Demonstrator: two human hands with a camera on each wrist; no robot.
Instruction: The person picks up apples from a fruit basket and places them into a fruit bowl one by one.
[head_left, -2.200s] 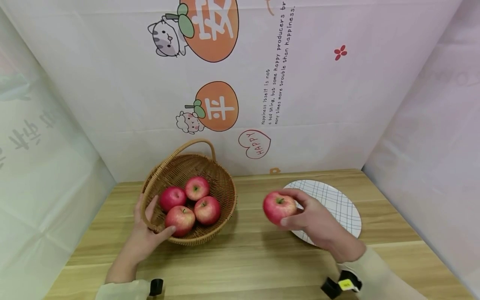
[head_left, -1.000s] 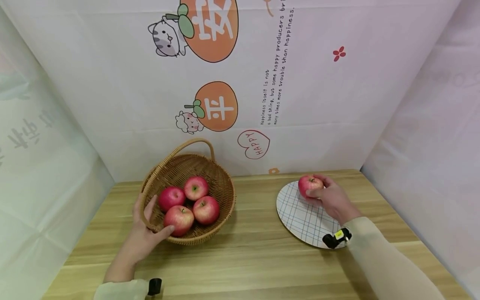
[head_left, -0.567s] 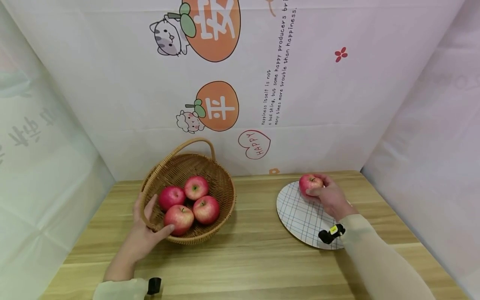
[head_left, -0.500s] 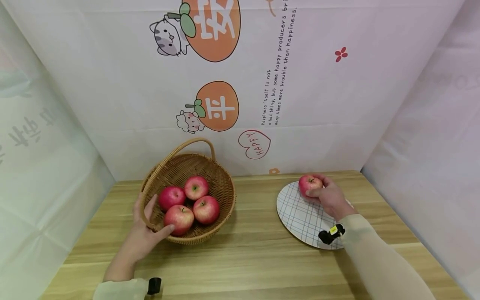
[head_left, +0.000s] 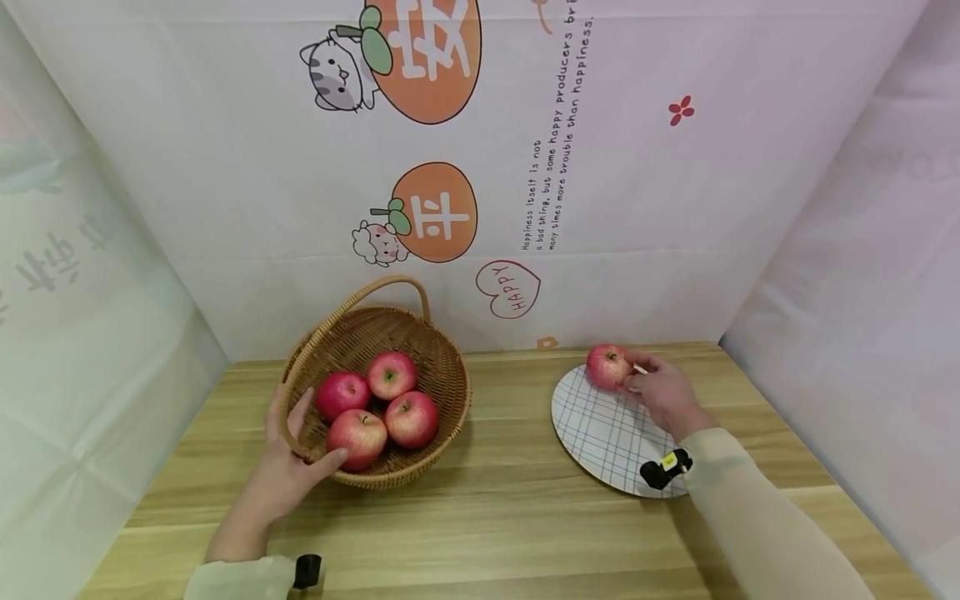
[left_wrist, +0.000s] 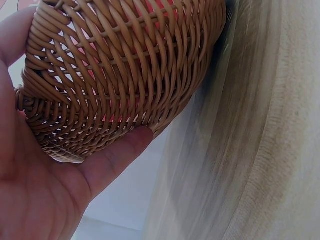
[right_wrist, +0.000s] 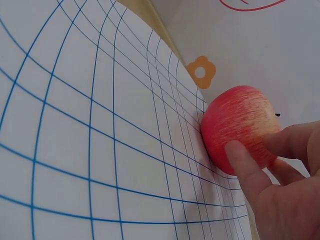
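Observation:
At the left stands a tilted wicker basket [head_left: 446, 358] with an arched handle, holding several red apples [head_left: 413, 420]. My left hand [head_left: 281, 479] grips its near left side. In the left wrist view the woven wall [left_wrist: 125, 65] lies against that hand, and red shows through the gaps. One apple [head_left: 606, 367] rests near the far edge of a white plate [head_left: 600, 425] with blue grid lines. My right hand [head_left: 663, 396] touches the right side of this apple with thumb and fingertips, not wrapped around it, as the right wrist view also shows.
Everything stands on a wood-grain table [head_left: 480, 533]. A printed white cloth [head_left: 615, 208] hangs behind its back edge, and more white cloth closes off the left and right sides. Bare wood lies between basket and plate.
My right hand carried the apple from over the table to the far part of the plate. Since then its grip has loosened, and the apple has shifted slightly left. The left hand stays put.

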